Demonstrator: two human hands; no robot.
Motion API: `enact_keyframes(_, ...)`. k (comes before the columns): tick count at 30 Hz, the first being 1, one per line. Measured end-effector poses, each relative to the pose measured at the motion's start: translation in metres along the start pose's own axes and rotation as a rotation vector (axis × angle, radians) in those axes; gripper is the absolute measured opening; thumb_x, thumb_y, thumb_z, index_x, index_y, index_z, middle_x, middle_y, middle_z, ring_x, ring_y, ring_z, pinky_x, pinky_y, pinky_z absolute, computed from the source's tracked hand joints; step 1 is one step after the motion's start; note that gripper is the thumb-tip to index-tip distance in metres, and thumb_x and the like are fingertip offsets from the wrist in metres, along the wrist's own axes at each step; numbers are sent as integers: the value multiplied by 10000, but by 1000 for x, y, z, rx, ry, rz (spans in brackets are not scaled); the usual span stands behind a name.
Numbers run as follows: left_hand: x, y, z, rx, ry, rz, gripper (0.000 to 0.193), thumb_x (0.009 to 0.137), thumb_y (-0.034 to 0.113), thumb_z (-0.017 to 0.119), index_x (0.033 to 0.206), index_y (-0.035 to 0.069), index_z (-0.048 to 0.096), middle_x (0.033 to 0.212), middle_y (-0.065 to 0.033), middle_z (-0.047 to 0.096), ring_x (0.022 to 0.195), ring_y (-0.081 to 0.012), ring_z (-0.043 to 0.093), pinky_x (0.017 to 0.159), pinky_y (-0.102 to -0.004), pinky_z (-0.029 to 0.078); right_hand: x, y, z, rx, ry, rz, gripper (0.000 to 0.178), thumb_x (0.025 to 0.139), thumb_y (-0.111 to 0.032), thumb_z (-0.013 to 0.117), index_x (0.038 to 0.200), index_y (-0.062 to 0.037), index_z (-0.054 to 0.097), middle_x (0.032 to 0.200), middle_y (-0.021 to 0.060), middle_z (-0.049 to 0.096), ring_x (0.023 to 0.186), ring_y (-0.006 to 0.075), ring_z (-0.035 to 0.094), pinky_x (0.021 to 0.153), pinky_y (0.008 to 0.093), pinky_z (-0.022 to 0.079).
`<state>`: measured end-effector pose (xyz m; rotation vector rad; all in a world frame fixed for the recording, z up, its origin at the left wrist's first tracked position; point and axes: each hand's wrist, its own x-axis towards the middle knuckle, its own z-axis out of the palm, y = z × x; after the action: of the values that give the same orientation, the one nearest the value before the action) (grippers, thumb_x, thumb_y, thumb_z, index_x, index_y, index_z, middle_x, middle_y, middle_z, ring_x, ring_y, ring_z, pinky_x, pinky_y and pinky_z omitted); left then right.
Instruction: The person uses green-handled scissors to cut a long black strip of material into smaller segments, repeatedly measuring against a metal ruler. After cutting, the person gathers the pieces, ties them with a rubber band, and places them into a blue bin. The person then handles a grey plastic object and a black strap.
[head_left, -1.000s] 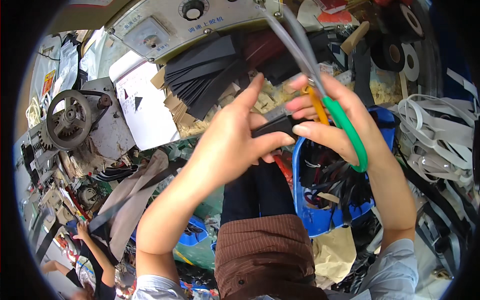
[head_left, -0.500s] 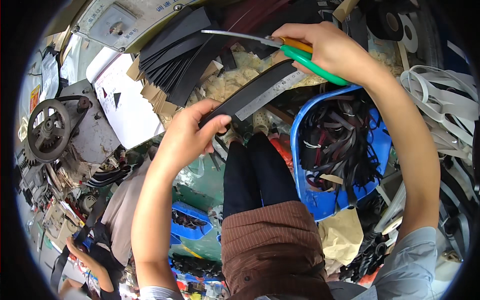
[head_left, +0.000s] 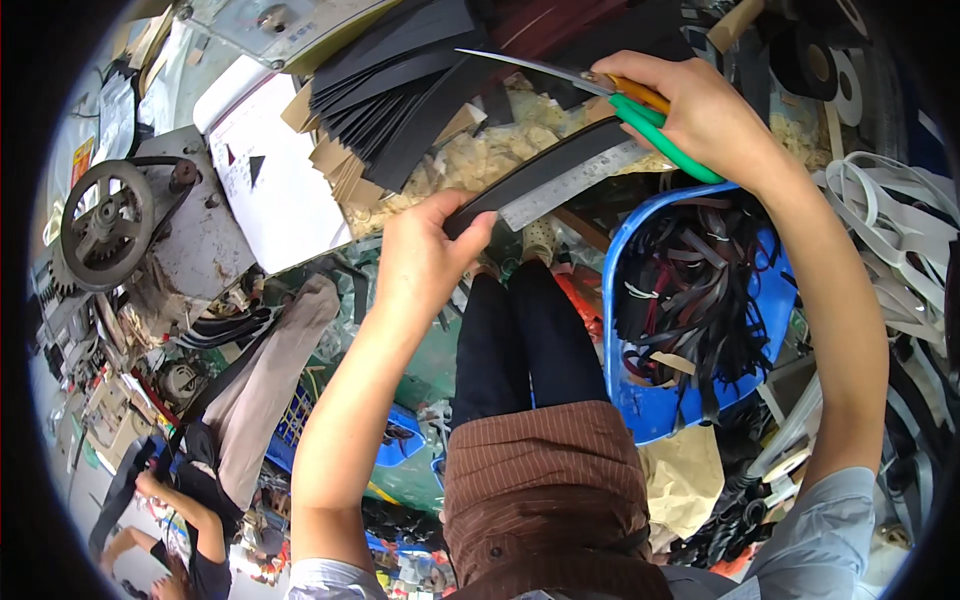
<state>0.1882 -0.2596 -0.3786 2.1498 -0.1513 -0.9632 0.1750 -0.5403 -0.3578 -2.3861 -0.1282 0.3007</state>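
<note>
Stretching a black strip [head_left: 540, 172] alongside a metal ruler [head_left: 575, 188] between our two hands, we've got the left hand [head_left: 425, 252] pinching its near end, while the fingers of our right hand [head_left: 705, 115] grip the scissors [head_left: 640, 112] at the far end, though we can't tell exactly how they hold the strip there. Looks like we're at the measuring step, up and left of the blue bin [head_left: 608, 320]. Next move probably calls for keeping edges lined up and swinging those blades to the mark.
</note>
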Motion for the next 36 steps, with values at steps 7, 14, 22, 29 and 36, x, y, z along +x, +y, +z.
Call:
enact_keyframes(7, -1, -2, 3, 14, 46, 46, 252, 820, 169, 713, 966, -31, 667, 661, -26, 628, 499, -54, 547, 474, -200, 429, -1, 6, 3, -16, 45, -79, 381, 790, -40, 653, 1159, -75, 564, 847, 168, 649, 744, 317, 640, 687, 338, 498)
enact_keyframes(14, -8, 47, -21, -221, -104, 77, 213, 825, 202, 709, 886, 1, 673, 669, 5, 631, 469, -25, 507, 431, -175, 389, -30, -21, -40, 122, 365, 215, 457, 804, -84, 710, 1238, -82, 566, 1012, 38, 648, 846, 85, 588, 702, 237, 488)
enact_keyframes(22, 57, 123, -36, -471, -481, -108, 199, 856, 208, 659, 925, 22, 639, 823, -31, 678, 519, -7, 509, 404, -152, 365, -105, -69, -32, 941, -252, 545, 494, 967, -357, 479, 1330, -28, 410, 946, 47, 566, 827, 101, 515, 724, 220, 416)
enact_keyframes(29, 61, 131, -29, -445, -504, -148, 209, 867, 197, 661, 940, 3, 638, 810, -52, 681, 534, -13, 532, 406, -158, 381, -52, -60, -5, 738, -73, 449, 580, 862, -467, 630, 1132, 31, 503, 732, 86, 572, 614, 155, 557, 580, 296, 457)
enact_keyframes(36, 81, 123, -30, -434, -523, -260, 193, 875, 189, 655, 948, 11, 638, 808, -54, 686, 527, -14, 521, 406, -152, 349, -44, -30, 26, 528, 4, 371, 274, 886, -253, 603, 899, 20, 581, 651, 89, 562, 575, 159, 521, 572, 314, 437)
